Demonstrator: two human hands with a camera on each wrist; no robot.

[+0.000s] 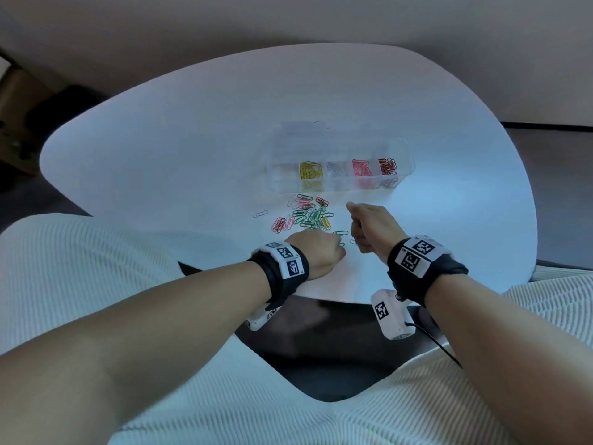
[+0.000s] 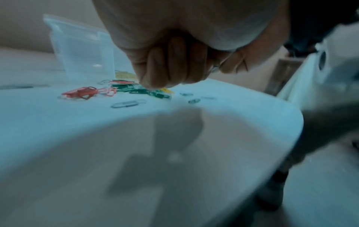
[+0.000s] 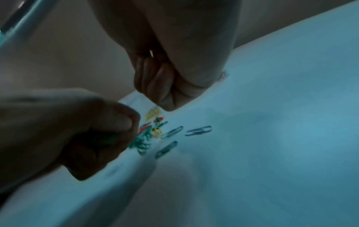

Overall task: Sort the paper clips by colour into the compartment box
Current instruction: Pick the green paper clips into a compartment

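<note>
Pile: we see loose coloured wire paper clips (image 1: 305, 215) on the white rounded table (image 1: 160, 149) | Left hand (image 1: 316, 253): fingers curled at pile's near edge, contents unclear | Right hand (image 1: 372, 228): fisted, contents unclear | Clear plastic compartment box (image 1: 406, 162): beyond pile, holding yellow, pink, red clips | Writing: wristband markers (image 1: 414, 255) unreadable

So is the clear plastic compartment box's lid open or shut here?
Open: the clear plastic compartment box shows yellow, pink and red clips uncovered, its lid standing behind.

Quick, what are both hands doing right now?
Left hand: curled, seemingly gripping green paper clips.
Right hand: curled; holding anything cannot be told.
</note>
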